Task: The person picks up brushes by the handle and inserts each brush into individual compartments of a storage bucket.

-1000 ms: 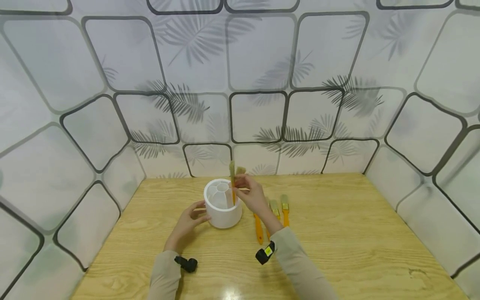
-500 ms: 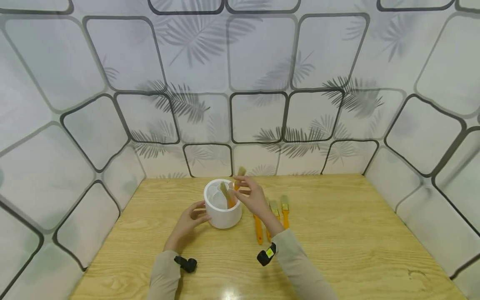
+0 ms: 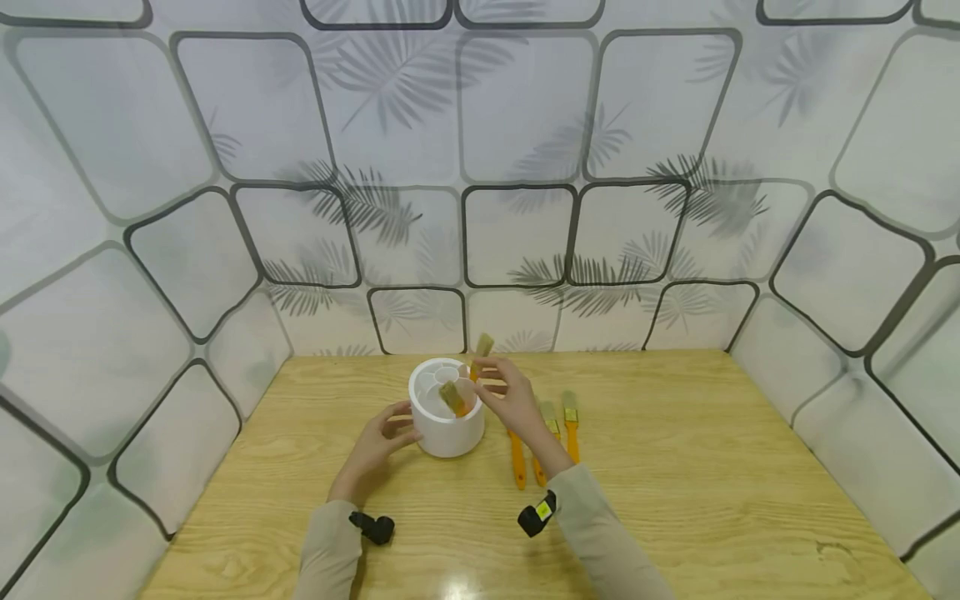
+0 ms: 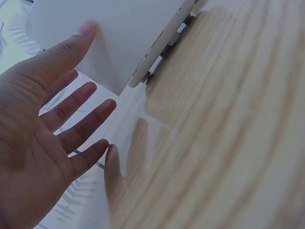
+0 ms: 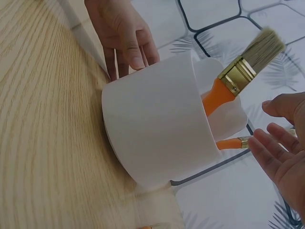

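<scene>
We are steadying the white holder point(image 3: 446, 417) with spread left hand point(image 3: 372, 446) fingers while our right hand point(image 3: 512, 400), fingers loose, is hovering beside the brush point(image 5: 233, 78) inside, so the loose brushes point(image 3: 555, 433) probably need picking next.

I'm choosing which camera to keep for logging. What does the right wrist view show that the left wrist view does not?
Only the right wrist view shows the orange-handled paintbrush with pale bristles standing tilted in the white round plastic holder, a second brush lying across near the open right hand.

Only the left wrist view shows the left hand's open palm with spread fingers from close up.

Both show the holder, the left hand's straight fingers at its side, and the light wooden tabletop.
</scene>
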A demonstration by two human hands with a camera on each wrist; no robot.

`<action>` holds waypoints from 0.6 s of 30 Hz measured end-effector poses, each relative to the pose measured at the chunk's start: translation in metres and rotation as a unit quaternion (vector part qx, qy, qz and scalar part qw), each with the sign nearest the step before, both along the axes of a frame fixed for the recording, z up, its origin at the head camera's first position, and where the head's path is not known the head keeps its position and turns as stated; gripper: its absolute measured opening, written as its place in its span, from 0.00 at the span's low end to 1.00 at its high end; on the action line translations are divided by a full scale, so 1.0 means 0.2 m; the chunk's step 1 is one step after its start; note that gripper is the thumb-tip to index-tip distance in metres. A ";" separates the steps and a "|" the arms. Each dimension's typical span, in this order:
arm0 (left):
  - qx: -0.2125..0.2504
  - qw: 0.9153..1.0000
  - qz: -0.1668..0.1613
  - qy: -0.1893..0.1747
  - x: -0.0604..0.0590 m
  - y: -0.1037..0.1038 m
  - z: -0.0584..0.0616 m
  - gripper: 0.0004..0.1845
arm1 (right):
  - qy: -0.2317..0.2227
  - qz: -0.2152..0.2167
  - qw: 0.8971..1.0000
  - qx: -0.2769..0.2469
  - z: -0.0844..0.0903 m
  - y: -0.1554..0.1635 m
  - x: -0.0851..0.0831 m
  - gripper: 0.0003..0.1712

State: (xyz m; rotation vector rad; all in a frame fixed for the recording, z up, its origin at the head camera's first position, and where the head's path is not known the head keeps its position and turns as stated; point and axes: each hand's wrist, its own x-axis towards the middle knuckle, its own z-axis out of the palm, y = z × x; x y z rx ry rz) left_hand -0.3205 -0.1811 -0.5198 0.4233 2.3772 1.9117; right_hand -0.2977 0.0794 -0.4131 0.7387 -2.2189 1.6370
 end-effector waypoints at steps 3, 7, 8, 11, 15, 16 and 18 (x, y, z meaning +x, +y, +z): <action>0.004 1.000 -0.002 -0.004 0.00 0.00 0.00 0.33 | 0.000 0.006 1.000 -0.005 -0.01 0.01 0.00 0.21; 0.014 1.000 -0.014 -0.010 0.03 0.01 0.05 0.32 | -0.007 0.011 1.000 -0.010 -0.02 0.02 -0.01 0.22; 0.015 1.000 -0.015 -0.009 0.03 0.01 0.06 0.33 | -0.010 0.010 1.000 -0.010 -0.02 0.02 -0.01 0.22; 0.013 1.000 -0.014 -0.013 0.03 0.01 0.06 0.33 | -0.011 0.006 1.000 -0.013 -0.02 0.02 -0.01 0.21; 0.004 1.000 -0.010 -0.003 0.00 0.00 0.01 0.34 | -0.001 0.000 1.000 -0.018 -0.03 0.02 -0.02 0.21; 0.004 1.000 -0.011 -0.003 0.00 0.00 0.01 0.34 | 0.001 0.000 1.000 -0.020 -0.03 0.02 -0.02 0.22; 0.005 1.000 -0.013 -0.003 0.00 0.00 0.01 0.34 | 0.003 0.001 1.000 -0.023 -0.04 0.02 -0.02 0.22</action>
